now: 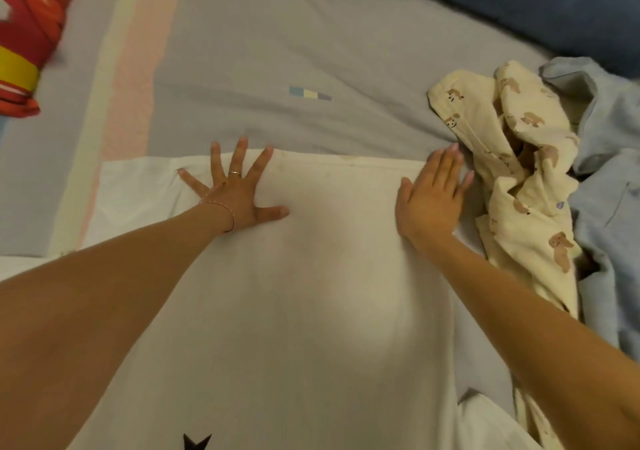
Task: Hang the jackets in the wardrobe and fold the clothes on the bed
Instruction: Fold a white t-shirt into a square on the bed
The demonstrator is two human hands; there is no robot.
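Across the middle and lower part of the frame a white top [311, 294] lies spread flat on the grey sheet [259, 44] of the bed, its far edge running straight across just above the centre. A small black star-like print [196, 442] shows on it at the bottom edge of the frame, and one short sleeve sticks out to the left.

The left hand [239, 195] rests palm down on the top close to that far edge, left of centre, with all fingers straight and spread wide; it grips nothing. A ring [234, 173] sits on one finger and a thin bracelet [221, 207] on the wrist. The right hand [433, 200] lies flat on the right edge of the top, fingers straight and held together, thumb out to the side, also holding nothing. Its fingertips come just beside a crumpled cream garment with a bear pattern [519, 186] at the right of the frame.

Further right, touching the cream garment, lies a rumpled light blue shirt [613, 179]. A dark blue blanket [519, 6] fills the upper right corner. The sheet carries pale yellow and pink stripes [128, 79] on the left, and a blurred red and yellow object [24, 41] sits in the upper left corner
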